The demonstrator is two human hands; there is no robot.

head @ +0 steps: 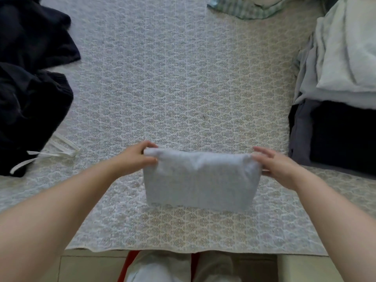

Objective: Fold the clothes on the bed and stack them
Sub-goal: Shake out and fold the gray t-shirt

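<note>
Both hands' grip pinching folded pale cloth [200,180]; dark heap [30,98] left, folded stack [337,88] right.

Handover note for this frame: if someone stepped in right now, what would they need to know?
Left hand pinches the top left corner of the folded pale blue garment; right hand holds its top right corner.
The garment is folded small, in front on the quilted bedspread.
Done: folded stack at right.
Left: place this piece on the stack, then fold the dark clothes pile at left and the striped garment at the far edge.
</note>
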